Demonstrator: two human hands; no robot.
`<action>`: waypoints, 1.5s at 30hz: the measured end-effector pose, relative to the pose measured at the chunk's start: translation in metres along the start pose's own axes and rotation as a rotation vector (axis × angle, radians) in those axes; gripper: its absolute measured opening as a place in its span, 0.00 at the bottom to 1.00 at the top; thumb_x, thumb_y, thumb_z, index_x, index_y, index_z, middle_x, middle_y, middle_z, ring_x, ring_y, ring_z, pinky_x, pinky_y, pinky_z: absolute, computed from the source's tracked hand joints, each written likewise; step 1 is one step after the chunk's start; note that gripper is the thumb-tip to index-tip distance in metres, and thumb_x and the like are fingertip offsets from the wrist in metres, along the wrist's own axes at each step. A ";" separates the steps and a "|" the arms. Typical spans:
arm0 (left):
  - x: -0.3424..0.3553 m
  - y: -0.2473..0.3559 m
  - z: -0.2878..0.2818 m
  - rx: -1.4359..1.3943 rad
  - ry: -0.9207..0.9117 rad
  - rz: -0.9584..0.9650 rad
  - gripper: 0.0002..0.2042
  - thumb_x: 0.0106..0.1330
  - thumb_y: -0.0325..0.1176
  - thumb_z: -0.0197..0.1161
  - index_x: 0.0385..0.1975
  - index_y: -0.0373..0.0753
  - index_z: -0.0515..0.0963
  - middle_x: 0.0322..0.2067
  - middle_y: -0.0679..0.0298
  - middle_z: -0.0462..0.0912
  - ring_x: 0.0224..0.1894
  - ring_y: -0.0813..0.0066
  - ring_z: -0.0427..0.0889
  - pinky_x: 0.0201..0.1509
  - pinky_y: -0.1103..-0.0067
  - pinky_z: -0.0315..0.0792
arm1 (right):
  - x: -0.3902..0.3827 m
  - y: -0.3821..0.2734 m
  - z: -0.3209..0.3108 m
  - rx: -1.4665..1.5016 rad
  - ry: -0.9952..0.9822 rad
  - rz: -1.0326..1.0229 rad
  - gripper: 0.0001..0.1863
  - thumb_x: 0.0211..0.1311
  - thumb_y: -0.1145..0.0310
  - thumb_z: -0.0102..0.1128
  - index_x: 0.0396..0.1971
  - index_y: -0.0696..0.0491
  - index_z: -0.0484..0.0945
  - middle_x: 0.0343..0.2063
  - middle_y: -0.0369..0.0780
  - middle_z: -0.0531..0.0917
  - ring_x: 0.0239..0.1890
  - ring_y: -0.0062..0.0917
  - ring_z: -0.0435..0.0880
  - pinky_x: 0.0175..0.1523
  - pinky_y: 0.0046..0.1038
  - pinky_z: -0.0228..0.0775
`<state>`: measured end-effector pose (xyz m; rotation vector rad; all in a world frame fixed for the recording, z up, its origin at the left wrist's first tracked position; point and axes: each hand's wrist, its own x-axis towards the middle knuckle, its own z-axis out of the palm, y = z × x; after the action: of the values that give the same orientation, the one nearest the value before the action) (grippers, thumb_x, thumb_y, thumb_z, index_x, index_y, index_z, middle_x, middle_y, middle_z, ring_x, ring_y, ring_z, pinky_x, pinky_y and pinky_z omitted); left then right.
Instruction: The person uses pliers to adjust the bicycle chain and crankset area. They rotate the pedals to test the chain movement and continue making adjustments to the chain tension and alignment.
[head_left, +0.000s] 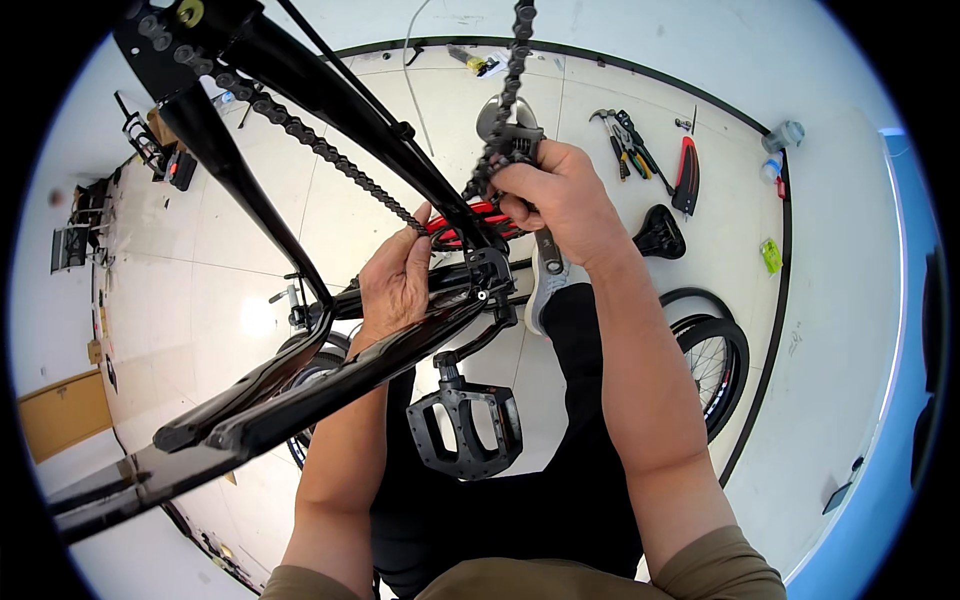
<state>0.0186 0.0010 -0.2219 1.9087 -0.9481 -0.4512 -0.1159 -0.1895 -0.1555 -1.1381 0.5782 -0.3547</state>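
Observation:
A black bicycle frame crosses my view, with a black pedal hanging at lower middle. My left hand is closed at the lower end of the slanting chain, beside the red chainring. My right hand grips an adjustable wrench together with a hanging length of chain bunched at the wrench's head. The chain's exact fit against the wrench jaws and my fingertips is partly hidden.
On the tiled floor lie pliers and other hand tools, a red-and-black part, a saddle, wheels and a green package. Bottles stand by the right wall. More black parts lie at left.

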 end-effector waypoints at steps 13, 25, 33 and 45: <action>0.005 -0.016 0.012 0.098 0.152 0.192 0.14 0.69 0.28 0.61 0.53 0.40 0.81 0.40 0.53 0.86 0.41 0.63 0.85 0.46 0.73 0.77 | -0.001 0.014 0.000 0.057 -0.014 0.011 0.06 0.59 0.80 0.62 0.36 0.63 0.81 0.27 0.43 0.84 0.22 0.17 0.76 0.23 0.17 0.60; 0.005 -0.014 0.008 0.012 0.094 0.145 0.12 0.71 0.27 0.62 0.50 0.29 0.79 0.39 0.60 0.85 0.41 0.78 0.80 0.47 0.83 0.73 | 0.004 0.025 0.007 -0.135 0.140 -0.017 0.07 0.54 0.74 0.71 0.27 0.61 0.82 0.17 0.36 0.81 0.19 0.17 0.77 0.25 0.21 0.65; 0.003 -0.007 0.010 -0.072 0.095 -0.007 0.13 0.71 0.29 0.64 0.50 0.29 0.79 0.37 0.63 0.85 0.39 0.81 0.79 0.45 0.85 0.73 | -0.004 0.013 -0.003 -0.023 0.163 -0.014 0.09 0.58 0.71 0.70 0.32 0.61 0.82 0.19 0.37 0.80 0.17 0.17 0.75 0.20 0.19 0.58; 0.004 -0.011 0.008 -0.002 0.123 -0.074 0.12 0.67 0.30 0.67 0.46 0.32 0.82 0.34 0.57 0.86 0.36 0.76 0.82 0.42 0.80 0.75 | -0.009 0.011 -0.028 0.179 0.252 -0.195 0.09 0.64 0.68 0.66 0.36 0.59 0.81 0.27 0.43 0.85 0.20 0.19 0.81 0.20 0.15 0.60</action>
<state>0.0215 -0.0036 -0.2352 1.9515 -0.7984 -0.3732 -0.1394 -0.2012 -0.1714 -0.9855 0.6429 -0.7116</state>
